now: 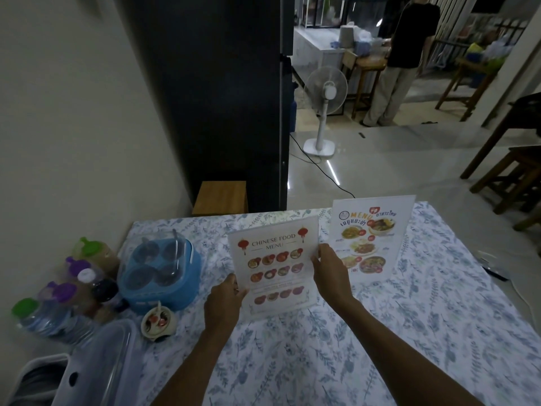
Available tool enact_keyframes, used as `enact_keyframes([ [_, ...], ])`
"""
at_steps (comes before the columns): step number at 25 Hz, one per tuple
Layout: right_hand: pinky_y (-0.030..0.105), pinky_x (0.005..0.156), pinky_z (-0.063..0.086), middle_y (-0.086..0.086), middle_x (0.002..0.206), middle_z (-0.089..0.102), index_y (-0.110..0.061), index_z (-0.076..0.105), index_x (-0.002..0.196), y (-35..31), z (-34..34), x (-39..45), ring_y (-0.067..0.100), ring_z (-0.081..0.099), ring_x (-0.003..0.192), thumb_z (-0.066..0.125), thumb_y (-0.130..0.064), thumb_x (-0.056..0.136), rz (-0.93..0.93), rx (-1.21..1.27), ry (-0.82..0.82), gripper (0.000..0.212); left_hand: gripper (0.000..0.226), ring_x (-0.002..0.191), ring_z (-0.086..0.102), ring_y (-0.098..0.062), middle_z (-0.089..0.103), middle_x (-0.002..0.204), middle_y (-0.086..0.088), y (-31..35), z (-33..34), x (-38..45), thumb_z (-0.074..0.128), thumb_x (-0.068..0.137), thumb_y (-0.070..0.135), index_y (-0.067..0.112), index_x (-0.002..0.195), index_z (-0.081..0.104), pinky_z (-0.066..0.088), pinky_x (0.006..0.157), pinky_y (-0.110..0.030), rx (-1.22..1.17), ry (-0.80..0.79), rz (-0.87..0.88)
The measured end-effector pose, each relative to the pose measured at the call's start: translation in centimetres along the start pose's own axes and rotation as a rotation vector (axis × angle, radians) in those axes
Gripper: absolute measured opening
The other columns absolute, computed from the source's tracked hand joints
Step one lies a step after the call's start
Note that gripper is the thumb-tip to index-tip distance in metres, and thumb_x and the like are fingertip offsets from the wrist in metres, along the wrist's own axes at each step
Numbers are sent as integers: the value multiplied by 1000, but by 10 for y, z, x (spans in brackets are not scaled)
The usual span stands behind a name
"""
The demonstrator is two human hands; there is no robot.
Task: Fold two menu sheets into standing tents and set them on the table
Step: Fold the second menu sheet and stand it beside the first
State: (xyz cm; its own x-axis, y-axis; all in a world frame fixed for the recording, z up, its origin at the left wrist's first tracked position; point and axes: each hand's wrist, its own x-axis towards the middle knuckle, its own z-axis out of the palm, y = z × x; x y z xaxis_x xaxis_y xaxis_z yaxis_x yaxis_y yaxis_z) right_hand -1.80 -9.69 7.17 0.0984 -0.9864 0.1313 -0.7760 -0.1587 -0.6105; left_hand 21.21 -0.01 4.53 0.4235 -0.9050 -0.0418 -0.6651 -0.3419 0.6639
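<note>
A white glossy sheet printed "Chinese Food Menu" with red lanterns and rows of small dish photographs (276, 266) is held upright on the bench covered in a white cloth with a blue leaf print (409, 317). Its lower edge appears to rest on the cloth. The left hand (224, 300) is closed on the sheet's lower left edge, thumb in front and fingers behind, while the right hand (330, 271) is pinched on the right edge at mid-height. By gripping opposite edges, the sheet is kept square and steady, presumably so that its stance can be trued before release.

Just beside it, further back and to the right, a second white sheet with colourful Thai lettering and food pictures (370, 238) stands by itself, touched by neither hand. It is judged already finished. The two faces are turned the same way, towards the wearer, which suggests a matched display is intended.

Whether the held sheet has a rear panel folded behind it cannot be told from this angle.

To the left, a blue plastic condiment caddy with clear lids (161, 276), a small cream dish (158, 320) and a cluster of bottles with purple and green caps (67, 288) are crowded together. The menus have therefore been kept to the open middle of the cloth, where nothing can knock them.
</note>
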Motion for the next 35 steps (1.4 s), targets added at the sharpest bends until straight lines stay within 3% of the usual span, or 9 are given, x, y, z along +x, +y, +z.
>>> enact_keyframes([
  [6,37,74,58,5,100,66,-15,56,97,-1,-10,10,20,63,85,54,-16,96,95,85,-72,2,27,91,71,-19,74,110,-2,5,0,0,67,92,29,16,115,64,60,76,-38,-10,-64,-51],
  [9,38,80,58,7,109,68,-11,59,107,1,-17,9,23,66,93,61,-17,94,93,105,-101,14,33,96,70,-20,72,115,0,7,-2,-3,67,90,34,19,118,60,59,79,-39,-21,-108,-80],
  [13,29,81,50,9,114,68,-8,58,116,7,-36,1,24,65,102,67,-18,90,59,115,-85,29,46,104,67,-26,68,120,-7,14,-4,-17,68,87,42,16,120,50,57,87,-43,38,-161,-157],
  [19,26,77,49,9,109,71,-11,59,115,30,-70,-25,21,66,97,68,-20,89,24,124,-109,29,67,113,64,-30,63,129,-11,40,4,-50,68,88,48,9,134,40,52,85,-38,13,-118,-218],
  [24,27,74,50,7,106,72,-13,59,116,71,-116,-63,19,67,93,68,-21,90,33,146,-155,29,57,116,63,-29,62,132,-11,78,32,-97,65,91,43,9,132,42,52,93,-38,15,-133,-184],
  [27,27,70,49,8,103,72,-11,59,115,103,-144,-82,21,67,88,68,-19,91,61,153,-157,28,65,118,62,-31,60,134,-12,113,57,-116,64,90,43,11,141,39,51,95,-40,34,-149,-148],
  [30,27,66,48,11,102,72,-10,56,115,143,-173,-95,19,63,81,67,-19,91,83,134,-144,28,65,114,63,-31,63,129,-9,154,86,-133,64,89,47,14,140,39,48,87,-38,52,-180,-119],
  [35,26,61,46,10,101,72,-11,54,117,184,-196,-88,17,60,76,69,-19,89,149,120,-116,33,61,106,66,-27,68,116,-6,193,120,-139,65,89,49,14,133,42,53,87,-38,30,-206,-72],
])
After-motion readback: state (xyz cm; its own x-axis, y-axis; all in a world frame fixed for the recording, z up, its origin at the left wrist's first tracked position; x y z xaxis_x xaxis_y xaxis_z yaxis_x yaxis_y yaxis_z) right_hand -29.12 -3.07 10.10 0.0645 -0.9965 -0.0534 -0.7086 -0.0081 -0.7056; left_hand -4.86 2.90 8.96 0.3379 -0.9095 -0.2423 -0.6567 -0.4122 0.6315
